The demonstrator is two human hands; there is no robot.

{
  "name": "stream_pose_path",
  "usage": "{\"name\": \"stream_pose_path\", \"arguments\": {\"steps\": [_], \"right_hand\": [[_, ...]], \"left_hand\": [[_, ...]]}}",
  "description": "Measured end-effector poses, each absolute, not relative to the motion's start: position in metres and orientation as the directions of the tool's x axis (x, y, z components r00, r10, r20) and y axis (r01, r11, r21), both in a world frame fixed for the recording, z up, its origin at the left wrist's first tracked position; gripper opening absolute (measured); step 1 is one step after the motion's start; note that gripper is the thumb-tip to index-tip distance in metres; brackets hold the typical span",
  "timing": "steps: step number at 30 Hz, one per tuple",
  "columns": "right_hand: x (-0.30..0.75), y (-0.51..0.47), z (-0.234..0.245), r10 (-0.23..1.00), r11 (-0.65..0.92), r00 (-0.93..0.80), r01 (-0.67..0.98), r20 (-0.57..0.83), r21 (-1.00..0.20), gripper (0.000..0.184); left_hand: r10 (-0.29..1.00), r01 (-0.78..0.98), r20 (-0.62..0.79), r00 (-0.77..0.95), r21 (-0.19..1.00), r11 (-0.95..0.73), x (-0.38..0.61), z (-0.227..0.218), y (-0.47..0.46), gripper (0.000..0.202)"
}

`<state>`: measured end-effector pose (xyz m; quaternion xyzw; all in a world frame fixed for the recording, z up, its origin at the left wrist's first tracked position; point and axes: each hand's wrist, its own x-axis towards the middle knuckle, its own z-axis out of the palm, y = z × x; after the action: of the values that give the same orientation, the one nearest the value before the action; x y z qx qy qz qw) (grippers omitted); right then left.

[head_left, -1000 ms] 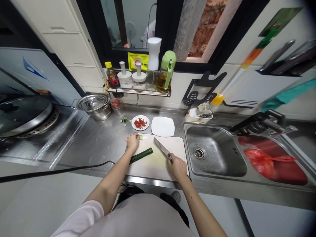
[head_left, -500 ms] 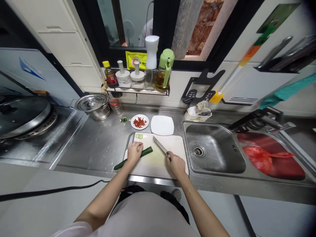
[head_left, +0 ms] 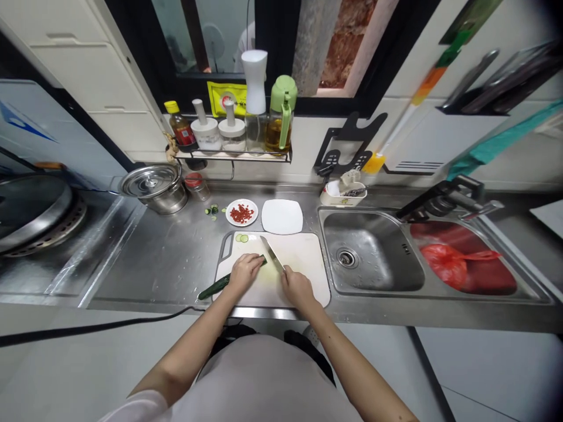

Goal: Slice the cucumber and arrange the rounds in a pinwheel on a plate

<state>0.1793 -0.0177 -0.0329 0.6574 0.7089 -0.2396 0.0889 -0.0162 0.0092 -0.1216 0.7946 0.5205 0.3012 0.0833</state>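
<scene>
My left hand [head_left: 246, 272] is closed over a dark green cucumber [head_left: 214, 288] that lies slantwise across the cutting board [head_left: 308, 252]. The cucumber's far end pokes out past my fingers, and its near end reaches over the board's left edge. In my right hand [head_left: 299, 286] is a kitchen knife [head_left: 272, 253], gripped by the handle, its blade angled up and left just right of the cucumber's cut end. Pale cucumber slices [head_left: 242, 238] lie at the board's top left. Behind the board are a plate of chopped red pieces [head_left: 241, 214] and a white square plate [head_left: 282, 216].
To the right is a steel sink [head_left: 373, 252], with a red plastic bag [head_left: 446, 265] in its second basin. A lidded pot [head_left: 153, 184] and a red-capped jar [head_left: 197, 186] stand at the left. Green scraps [head_left: 212, 209] lie behind the board. Above hangs a condiment shelf [head_left: 233, 156].
My left hand has slid along the cucumber toward its cut end. The knife has moved left, close to that end. The whole view has shifted a little.
</scene>
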Motion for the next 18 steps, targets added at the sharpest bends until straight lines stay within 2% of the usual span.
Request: {"name": "stream_pose_path", "arguments": {"steps": [18], "right_hand": [[0.165,-0.02,-0.032,0.876,0.032,-0.134,0.975,-0.464,-0.222,0.029]], "left_hand": [[0.874,0.775,0.371,0.315,0.43,-0.463,-0.019,-0.131,0.009,0.026]]}}
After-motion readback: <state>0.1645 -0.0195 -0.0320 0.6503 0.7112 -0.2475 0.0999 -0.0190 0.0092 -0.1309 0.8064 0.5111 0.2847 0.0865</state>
